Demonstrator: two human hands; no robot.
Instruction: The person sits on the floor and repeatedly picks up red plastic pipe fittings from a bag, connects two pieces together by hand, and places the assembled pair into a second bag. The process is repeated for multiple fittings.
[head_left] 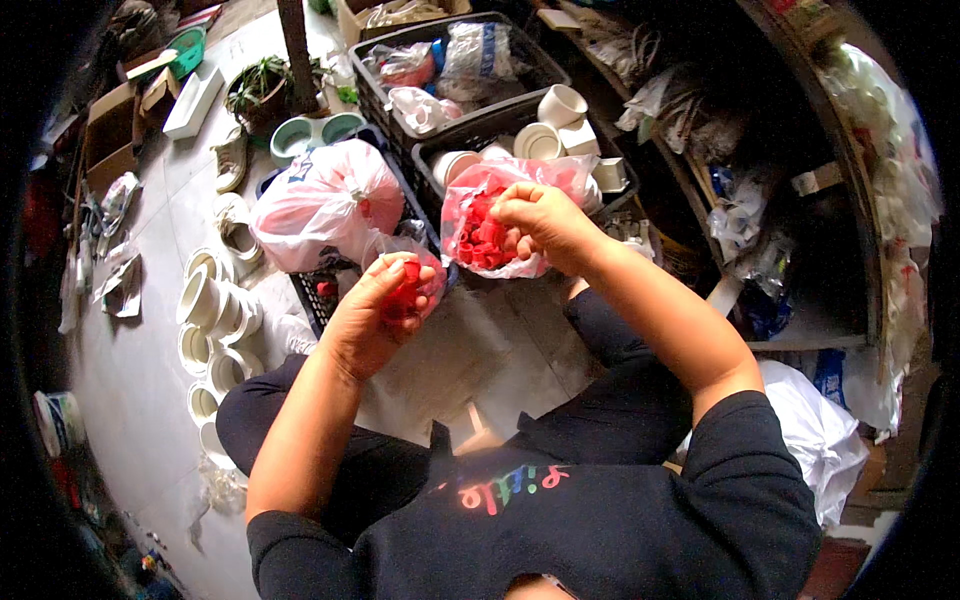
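Observation:
My left hand (388, 308) is closed around several small red plastic pieces (411, 272), which show between thumb and fingers. A thin clear plastic bag (400, 243) lies right behind that hand. To its right, a pinkish see-through bag (573, 174) stands open with many short red tube-like pieces (487, 240) inside. Over this bag's opening is my right hand (540, 222), its thumb and fingertips curled together. Whatever the right fingers may hold is hidden or too small to name.
A tied white bag (330, 200) sits on a dark crate at left. Black crates (400, 135) behind hold bags and white pipe fittings (540, 140). More white fittings (222, 310) line the floor at left. A shelf (690, 170) with plastic bags runs along the right.

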